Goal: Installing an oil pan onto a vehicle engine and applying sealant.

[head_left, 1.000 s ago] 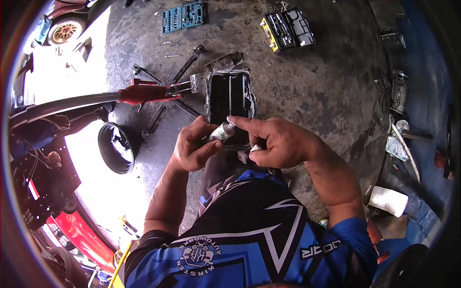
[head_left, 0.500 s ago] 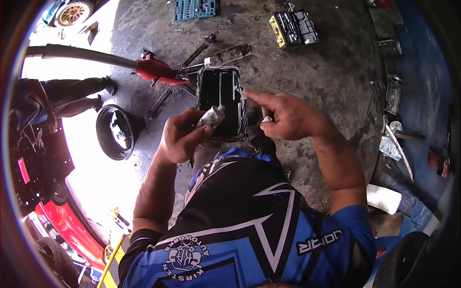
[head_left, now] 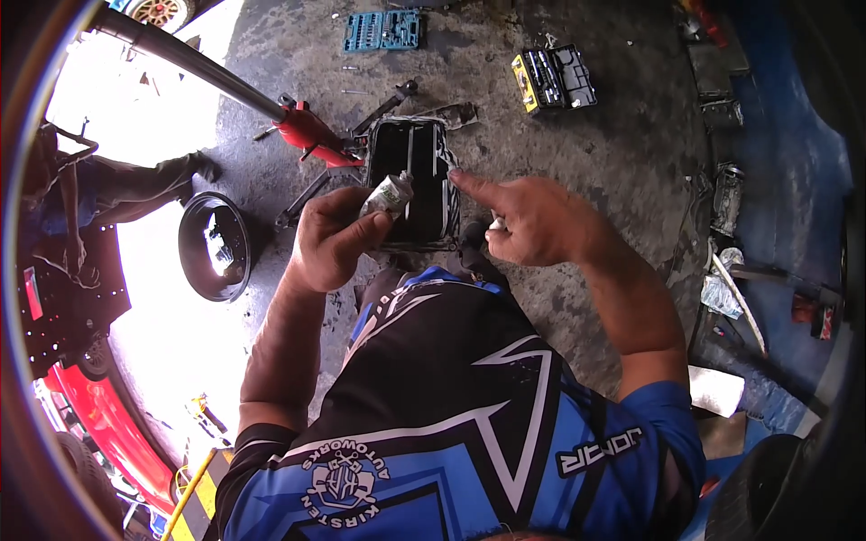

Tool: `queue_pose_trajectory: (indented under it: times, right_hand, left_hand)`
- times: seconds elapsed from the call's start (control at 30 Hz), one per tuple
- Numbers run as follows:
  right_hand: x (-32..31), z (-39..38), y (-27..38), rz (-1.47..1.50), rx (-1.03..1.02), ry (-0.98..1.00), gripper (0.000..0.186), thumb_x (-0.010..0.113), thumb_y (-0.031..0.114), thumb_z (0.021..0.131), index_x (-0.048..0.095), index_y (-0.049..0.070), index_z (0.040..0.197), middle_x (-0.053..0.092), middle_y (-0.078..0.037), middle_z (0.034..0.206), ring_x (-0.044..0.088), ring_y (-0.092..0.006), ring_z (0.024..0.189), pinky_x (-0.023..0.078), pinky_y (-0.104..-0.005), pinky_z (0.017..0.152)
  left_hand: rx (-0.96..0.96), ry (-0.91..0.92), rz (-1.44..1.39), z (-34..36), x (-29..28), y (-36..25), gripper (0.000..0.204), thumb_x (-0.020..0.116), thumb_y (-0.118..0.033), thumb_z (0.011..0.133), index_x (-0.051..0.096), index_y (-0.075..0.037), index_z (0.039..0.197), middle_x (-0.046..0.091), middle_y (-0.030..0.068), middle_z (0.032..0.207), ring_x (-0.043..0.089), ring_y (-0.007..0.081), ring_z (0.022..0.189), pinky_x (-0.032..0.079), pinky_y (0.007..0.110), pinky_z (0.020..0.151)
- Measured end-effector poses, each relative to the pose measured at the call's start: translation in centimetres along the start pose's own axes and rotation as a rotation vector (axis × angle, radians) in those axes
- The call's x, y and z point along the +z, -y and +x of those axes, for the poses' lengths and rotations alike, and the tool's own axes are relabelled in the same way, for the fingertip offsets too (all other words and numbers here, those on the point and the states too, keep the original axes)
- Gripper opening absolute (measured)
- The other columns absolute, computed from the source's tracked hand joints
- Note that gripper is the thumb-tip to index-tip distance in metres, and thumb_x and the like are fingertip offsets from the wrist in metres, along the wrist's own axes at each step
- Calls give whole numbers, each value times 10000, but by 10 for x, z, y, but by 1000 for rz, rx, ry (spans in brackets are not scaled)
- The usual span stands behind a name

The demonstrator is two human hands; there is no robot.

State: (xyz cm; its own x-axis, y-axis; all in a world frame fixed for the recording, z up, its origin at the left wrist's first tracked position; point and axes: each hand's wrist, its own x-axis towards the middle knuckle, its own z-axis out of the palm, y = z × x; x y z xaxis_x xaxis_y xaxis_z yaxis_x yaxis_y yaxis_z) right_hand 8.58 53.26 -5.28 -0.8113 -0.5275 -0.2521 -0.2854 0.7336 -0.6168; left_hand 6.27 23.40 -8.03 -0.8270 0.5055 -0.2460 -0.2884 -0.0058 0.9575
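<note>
Left hand (head_left: 329, 242) closed on a whitish tube (head_left: 387, 197) slanting far-right over a dark pan (head_left: 389, 151) that runs lengthwise near to far. Right hand (head_left: 539, 223), nearer the pan's right rim, extends its index finger there, curled fingers gripping a small white piece (head_left: 497, 224)

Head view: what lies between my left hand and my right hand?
In the head view, the white tube gripped by the left hand comes first, then the dark rectangular pan, its right rim beside the right hand's index fingertip.
</note>
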Motion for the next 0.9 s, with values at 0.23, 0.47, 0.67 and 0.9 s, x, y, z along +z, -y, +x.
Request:
queue_pose_trajectory:
  times: [0.23, 0.47, 0.67, 0.9]
  right_hand:
    - [-11, -22, 30, 90, -9, 146, 831, 669, 97, 764, 392, 68, 1546, 660, -188, 763, 658, -336, 612, 535, -425, 612]
    - [-12, -15, 21, 106, 22, -7, 845, 682, 88, 748, 389, 33, 1539, 656, -174, 751, 657, -326, 608, 527, -429, 601]
    - [3, -29, 30, -58, -78, -22, 870, 672, 82, 761, 335, 35, 1562, 645, -174, 753, 661, -342, 633, 548, -443, 627]
    - [19, -50, 54, -1, -77, 39, 808, 658, 145, 812, 338, -31, 1533, 669, -209, 796, 695, -364, 733, 571, -476, 704]
  left_hand:
    - [41, -15, 31, -4, -1, -5, 250, 695, -169, 944, 677, 52, 1060, 615, -15, 783, 534, 54, 717, 430, 235, 639]
    - [111, -4, 49, -8, 10, -5, 251, 682, -153, 951, 677, 63, 1080, 621, -17, 797, 533, 50, 723, 431, 230, 640]
    - [170, -106, 60, -6, 18, 1, 248, 672, -157, 960, 684, 51, 1095, 643, -9, 828, 544, 53, 749, 443, 231, 667]
    - [163, -105, 27, -3, 25, 4, 238, 659, -153, 971, 682, 45, 1100, 669, 4, 875, 575, 67, 793, 464, 239, 703]
